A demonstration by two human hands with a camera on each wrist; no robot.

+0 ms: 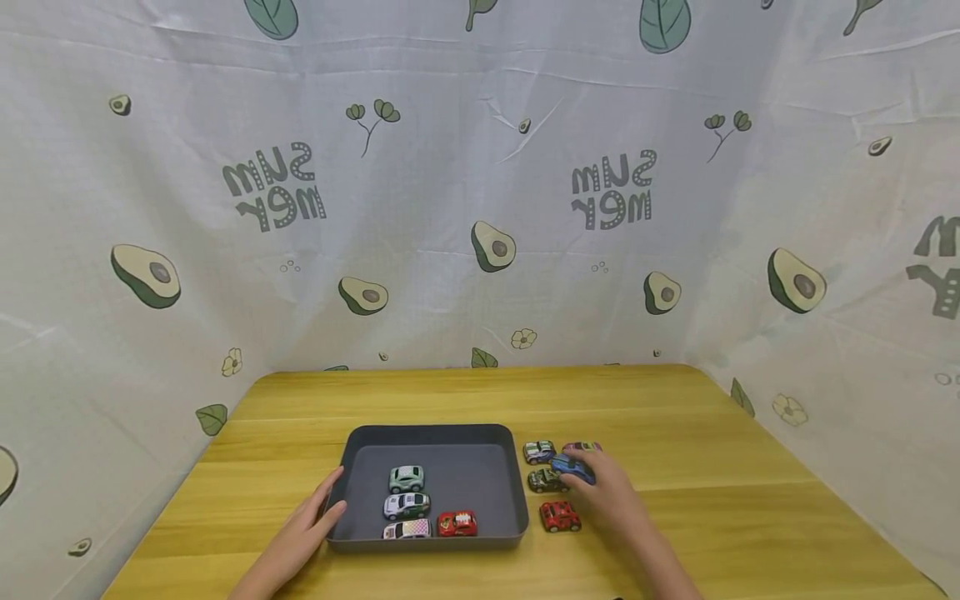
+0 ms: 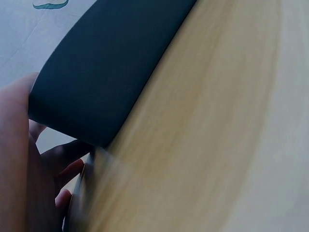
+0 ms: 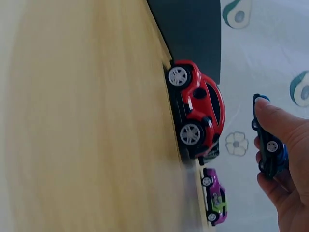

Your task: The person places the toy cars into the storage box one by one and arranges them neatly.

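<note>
My right hand (image 1: 602,483) pinches a blue toy car (image 1: 572,468) between thumb and fingers, above the cars beside the tray; in the right wrist view the blue car (image 3: 271,145) hangs clear of the table. At the left side of the dark grey tray (image 1: 427,546), my left hand (image 1: 303,525) grips the wall, thumb over the rim and fingers outside. Inside the tray stand a mint green car (image 1: 407,477), a white police-style car (image 1: 407,505), a white car with a checked pink roof (image 1: 407,529) and a red car (image 1: 457,523).
Right of the tray on the wooden table (image 1: 750,517) are a red ladybird-like car (image 1: 560,516), a camouflage car (image 1: 545,481), a white and green car (image 1: 538,452) and a purple car (image 3: 215,196). A patterned white curtain (image 1: 450,208) hangs behind and around the table.
</note>
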